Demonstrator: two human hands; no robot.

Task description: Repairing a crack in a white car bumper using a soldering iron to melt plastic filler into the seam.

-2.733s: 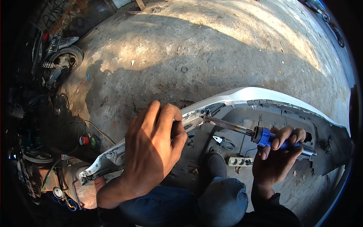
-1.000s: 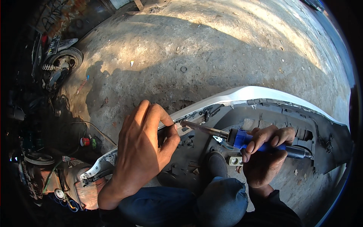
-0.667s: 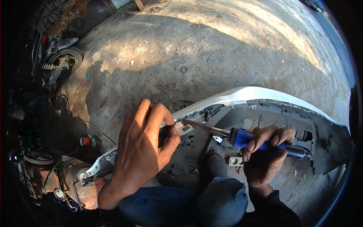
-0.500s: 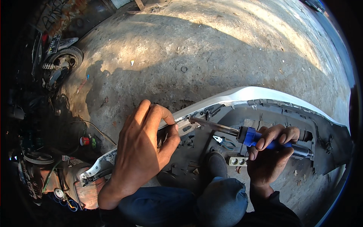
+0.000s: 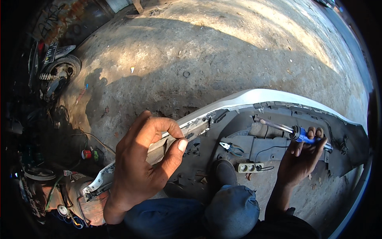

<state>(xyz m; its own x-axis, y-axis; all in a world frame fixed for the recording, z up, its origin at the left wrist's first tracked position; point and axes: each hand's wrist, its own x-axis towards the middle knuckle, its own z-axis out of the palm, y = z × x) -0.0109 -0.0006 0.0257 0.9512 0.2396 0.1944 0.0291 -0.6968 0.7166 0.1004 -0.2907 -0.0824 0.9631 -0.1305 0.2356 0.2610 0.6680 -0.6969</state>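
My right hand (image 5: 296, 161) grips the blue handle of a soldering iron (image 5: 277, 126). Its metal barrel points left, held above the inner side of a white car bumper (image 5: 260, 96). My left hand (image 5: 143, 163) is over the bumper's left part, thumb and forefinger pinched together. Something thin, perhaps a bit of wire, shows at those fingertips, too small to name surely. Scuffed, dark-marked plastic lies along the bumper's inner edge just right of the pinch. The iron's tip is well apart from my left fingers.
Pliers (image 5: 232, 148) lie inside the bumper, near my shoe (image 5: 227, 174). A power strip (image 5: 243, 168) with a black cord plugged in rests on the floor. At left are a motorcycle wheel (image 5: 65, 67), a red-capped container (image 5: 85, 154) and a rusty orange tank (image 5: 93, 211) with a gauge.
My right hand has drawn the soldering iron to the right, away from the bumper's edge and my left hand. My left hand stays pinched, shifted slightly lower. The view has turned a little.
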